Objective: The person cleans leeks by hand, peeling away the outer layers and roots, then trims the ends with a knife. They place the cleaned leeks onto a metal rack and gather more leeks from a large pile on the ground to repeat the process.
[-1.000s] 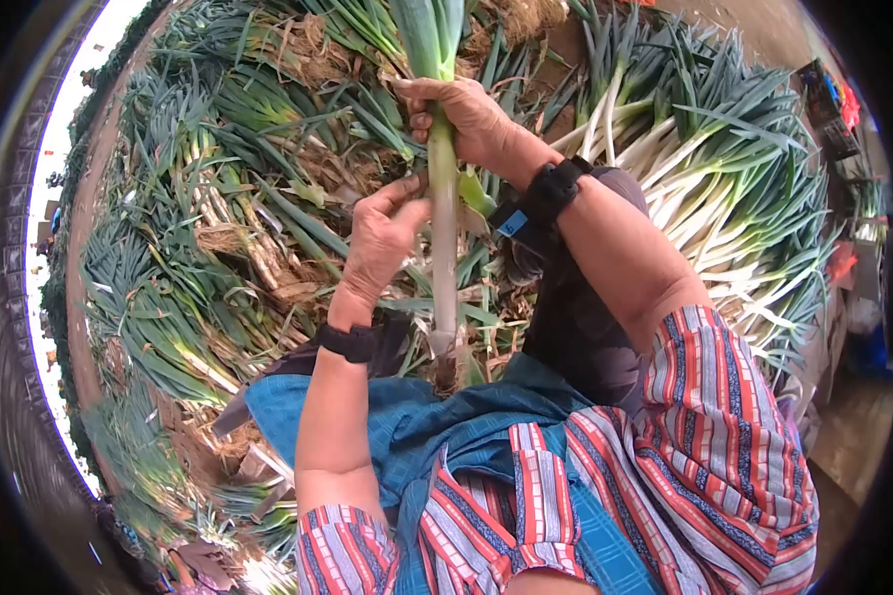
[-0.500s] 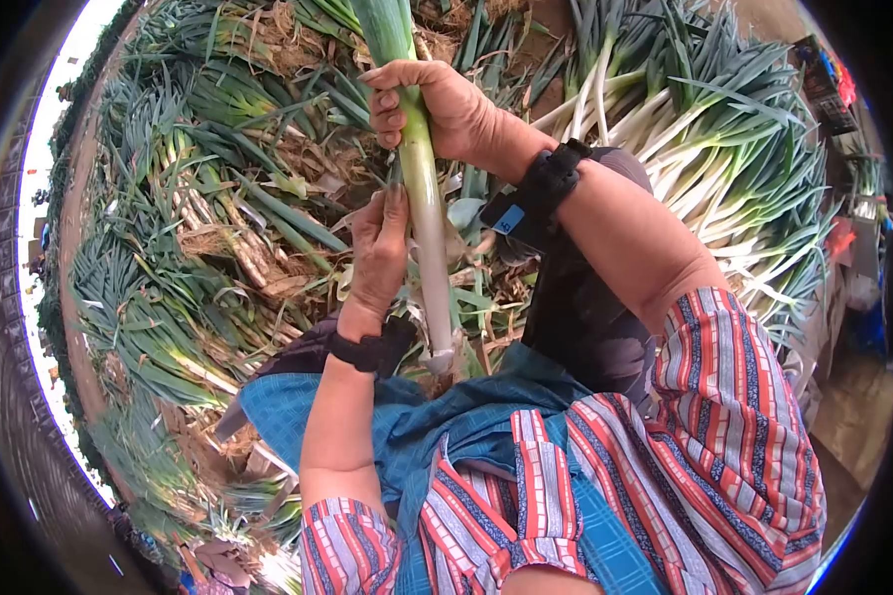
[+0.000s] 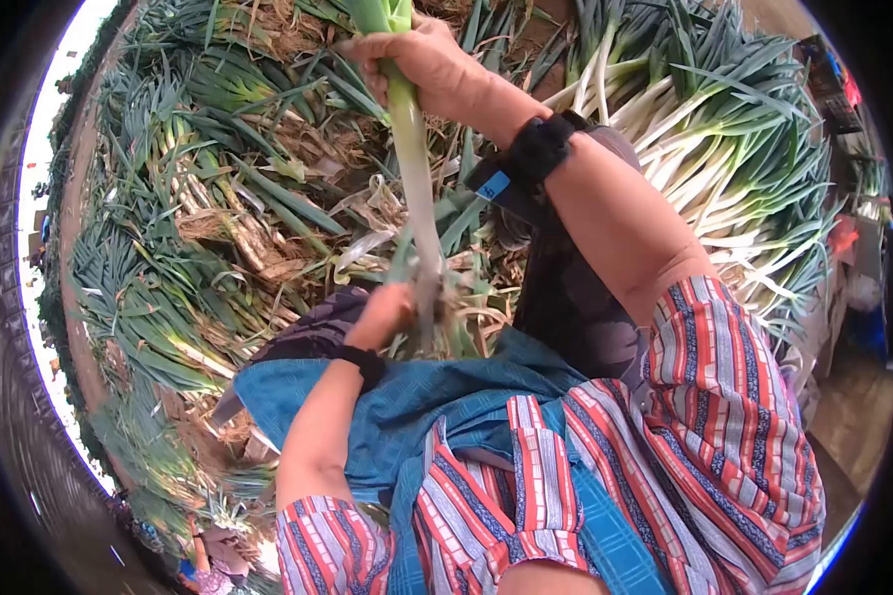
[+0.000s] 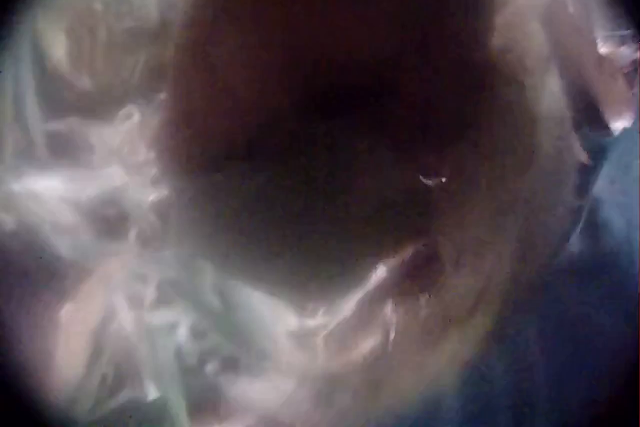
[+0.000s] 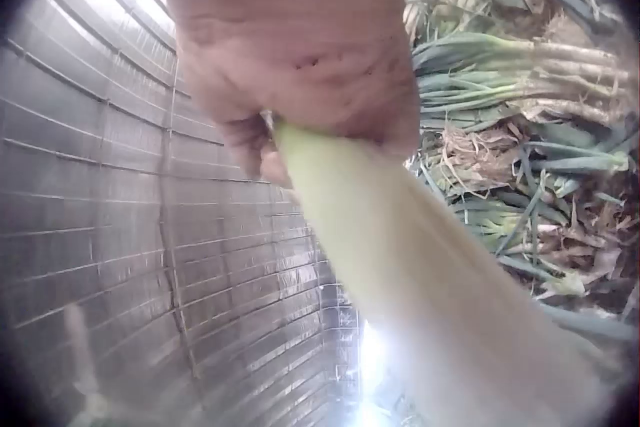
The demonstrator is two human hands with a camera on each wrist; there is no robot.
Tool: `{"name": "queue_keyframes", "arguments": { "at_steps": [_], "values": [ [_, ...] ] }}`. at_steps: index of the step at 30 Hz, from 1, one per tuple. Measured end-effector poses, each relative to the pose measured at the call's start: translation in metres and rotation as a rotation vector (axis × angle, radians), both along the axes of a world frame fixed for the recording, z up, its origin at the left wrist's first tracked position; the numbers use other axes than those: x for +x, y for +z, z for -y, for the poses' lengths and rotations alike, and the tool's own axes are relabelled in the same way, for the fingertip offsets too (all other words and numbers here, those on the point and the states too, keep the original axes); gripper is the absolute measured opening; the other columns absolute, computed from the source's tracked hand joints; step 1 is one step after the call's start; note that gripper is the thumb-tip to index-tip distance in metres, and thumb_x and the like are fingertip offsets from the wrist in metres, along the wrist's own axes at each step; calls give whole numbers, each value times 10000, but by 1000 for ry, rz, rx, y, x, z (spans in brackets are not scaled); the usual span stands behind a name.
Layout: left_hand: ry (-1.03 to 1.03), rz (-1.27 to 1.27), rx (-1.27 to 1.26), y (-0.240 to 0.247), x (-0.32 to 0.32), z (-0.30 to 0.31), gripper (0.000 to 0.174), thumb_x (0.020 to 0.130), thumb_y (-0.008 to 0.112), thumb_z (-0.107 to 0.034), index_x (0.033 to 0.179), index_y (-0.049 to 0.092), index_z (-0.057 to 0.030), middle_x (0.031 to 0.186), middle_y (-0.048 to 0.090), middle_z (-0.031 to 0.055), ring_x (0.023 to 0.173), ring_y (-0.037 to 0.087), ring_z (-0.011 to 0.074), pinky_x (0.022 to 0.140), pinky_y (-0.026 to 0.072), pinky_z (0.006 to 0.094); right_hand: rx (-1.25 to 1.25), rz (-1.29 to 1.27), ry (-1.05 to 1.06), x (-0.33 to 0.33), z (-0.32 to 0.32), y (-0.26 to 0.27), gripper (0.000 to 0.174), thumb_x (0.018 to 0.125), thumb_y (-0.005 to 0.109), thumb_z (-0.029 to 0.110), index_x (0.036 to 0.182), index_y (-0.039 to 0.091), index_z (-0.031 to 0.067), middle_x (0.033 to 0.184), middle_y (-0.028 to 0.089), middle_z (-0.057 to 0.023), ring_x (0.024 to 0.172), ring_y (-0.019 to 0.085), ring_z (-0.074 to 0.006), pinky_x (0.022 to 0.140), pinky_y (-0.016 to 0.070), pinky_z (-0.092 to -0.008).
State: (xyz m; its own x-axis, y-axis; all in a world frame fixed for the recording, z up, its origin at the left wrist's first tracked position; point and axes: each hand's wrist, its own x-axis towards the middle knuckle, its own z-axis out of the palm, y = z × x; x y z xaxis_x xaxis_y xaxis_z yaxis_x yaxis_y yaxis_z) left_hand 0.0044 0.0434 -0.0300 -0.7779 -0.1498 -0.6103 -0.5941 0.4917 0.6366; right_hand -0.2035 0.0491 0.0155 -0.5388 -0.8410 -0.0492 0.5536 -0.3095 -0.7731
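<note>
In the head view, a long leek [image 3: 417, 183] slants down from the top, green above and white below. My right hand [image 3: 437, 67] grips it around its green upper part. The right wrist view shows that hand [image 5: 300, 57] curled around the pale green stalk [image 5: 400, 247]. My left hand [image 3: 387, 312], blurred, is low beside the white root end, above the lap. A thin greenish strip of leaf [image 3: 403, 260] stands up from its fingers along the stalk. The left wrist view is dark and blurred, its fingers hidden.
Heaped leeks with roots [image 3: 228, 218] and loose leaves cover the ground ahead and to the left. Cleaned white leeks [image 3: 704, 169] lie in a pile on the right. A blue apron [image 3: 367, 407] covers the lap. Stripped leaf scraps [image 3: 377, 233] lie beyond the knees.
My left hand has dropped from the middle of the stalk to its root end, with a strip of leaf. My right hand has moved up and slightly left, still holding the leek.
</note>
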Motion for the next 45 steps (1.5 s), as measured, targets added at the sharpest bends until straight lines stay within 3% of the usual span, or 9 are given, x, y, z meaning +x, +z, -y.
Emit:
{"name": "queue_keyframes", "arguments": {
  "at_steps": [3, 5, 15, 20, 23, 34, 37, 41, 45],
  "values": [
    [339, -191, -191, -17, 11, 15, 321, 936, 520, -278, 1097, 616, -18, 918, 666, 179, 864, 635, 266, 801, 484, 349, 55, -5, -212, -7, 8, -4, 226, 762, 744, 75, 696, 534, 23, 565, 522, -52, 442, 513, -137, 430, 468, -326],
    [567, -640, 97, -36, 11, 19, 430, 983, 453, -371, 1068, 621, 16, 884, 680, 104, 835, 628, 192, 748, 486, 332, 160, -52, -242, -15, 0, 6, 163, 819, 686, 153, 765, 568, 54, 594, 516, -39, 463, 483, -152, 425, 417, -314],
    [326, -470, 358, -15, 10, -15, 594, 976, 362, -521, 1150, 576, 5, 898, 632, 39, 793, 556, 93, 718, 451, 231, 285, 245, -304, -66, -34, -14, 154, 850, 612, 125, 731, 549, 49, 545, 484, -48, 444, 464, -196, 412, 417, -354],
    [100, -770, -172, 3, 7, -18, 455, 898, 572, -420, 941, 572, 33, 845, 602, 206, 723, 598, 365, 596, 454, 396, 353, 239, -334, -71, -45, -20, 156, 862, 602, 133, 747, 547, 42, 579, 513, -61, 461, 468, -198, 442, 425, -345],
    [-1, -679, -428, 8, 13, -19, 352, 890, 603, -334, 817, 566, 7, 761, 586, 188, 653, 585, 362, 535, 431, 411, 441, 238, -345, -68, -47, -15, 176, 865, 606, 145, 731, 554, 44, 583, 520, -64, 462, 466, -196, 455, 424, -335],
    [129, -523, -204, 28, 122, -32, 215, 842, 597, -87, 648, 533, -21, 557, 485, 178, 470, 505, 364, 428, 365, 408, 365, 282, -444, -98, -64, -11, 151, 836, 655, 67, 787, 525, 8, 581, 439, -23, 461, 450, -123, 452, 435, -281],
    [147, -254, -275, 49, 142, -20, 194, 827, 623, -95, 659, 565, -19, 583, 525, 163, 500, 535, 348, 467, 397, 403, 372, 300, -360, -114, -70, -20, 191, 842, 654, 84, 784, 478, 37, 576, 439, -21, 447, 429, -119, 435, 409, -264],
    [283, -445, -431, 49, 101, 15, 267, 824, 651, -96, 1063, 614, 18, 975, 648, 169, 876, 648, 280, 729, 497, 336, 351, 370, -279, -106, -64, -30, 180, 858, 628, 90, 780, 470, 56, 582, 457, -19, 461, 454, -124, 460, 432, -277],
    [345, -824, 412, 14, 6, 20, 454, 912, 557, -115, 1330, 434, 9, 1248, 555, 147, 1154, 527, 212, 1030, 372, 332, 276, 429, -239, -100, -47, -30, 167, 867, 611, 89, 763, 489, 41, 581, 456, -18, 457, 442, -129, 484, 436, -285]
  ]
}}
